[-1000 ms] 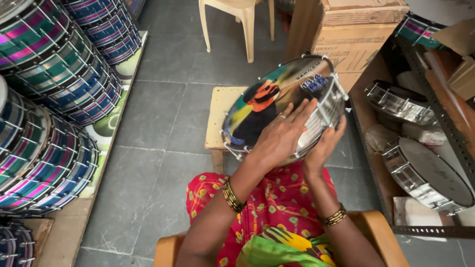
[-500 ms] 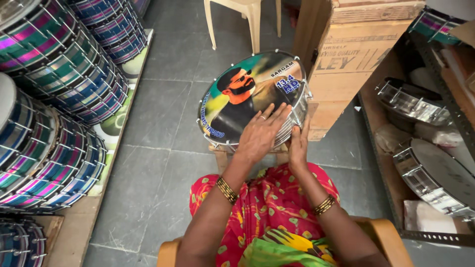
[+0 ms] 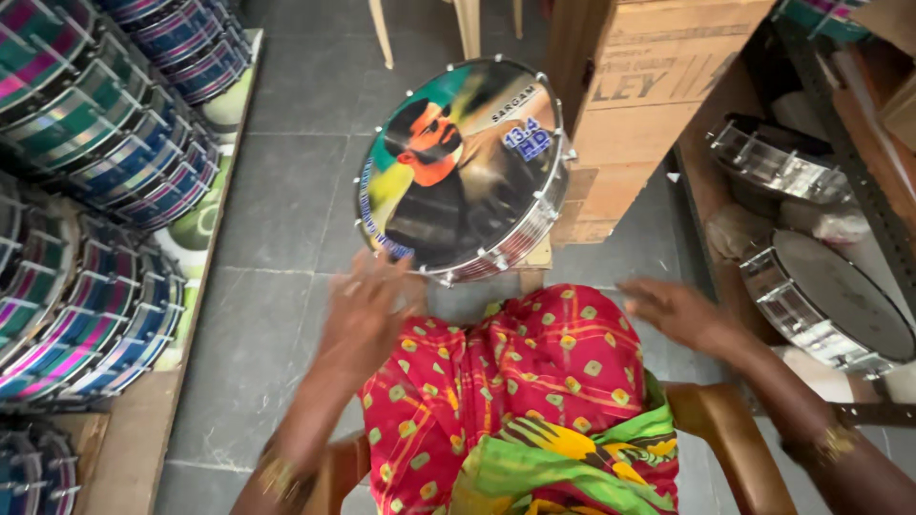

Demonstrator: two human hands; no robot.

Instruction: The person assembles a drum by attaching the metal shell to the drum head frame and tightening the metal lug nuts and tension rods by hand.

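A round frame drum [image 3: 466, 167] with a printed picture on its skin and a shiny metal rim rests tilted on a small wooden stool just in front of my knees. My left hand [image 3: 367, 310] is blurred, open, just below the drum's lower left rim and holding nothing. My right hand [image 3: 679, 310] is open too, out to the right of my lap, apart from the drum. I sit on a wooden chair [image 3: 720, 429] in a red patterned garment.
Stacks of colourful striped drums [image 3: 91, 181] fill the left side on a low board. A large cardboard box [image 3: 649, 86] stands right behind the drum. Metal-rimmed drums [image 3: 830, 296] lie on shelves at right. Plastic chair legs [image 3: 468, 24] stand at the top.
Both hands held the drum's lower edge earlier; now they have let go and drawn apart toward my lap. The drum has settled on the stool.
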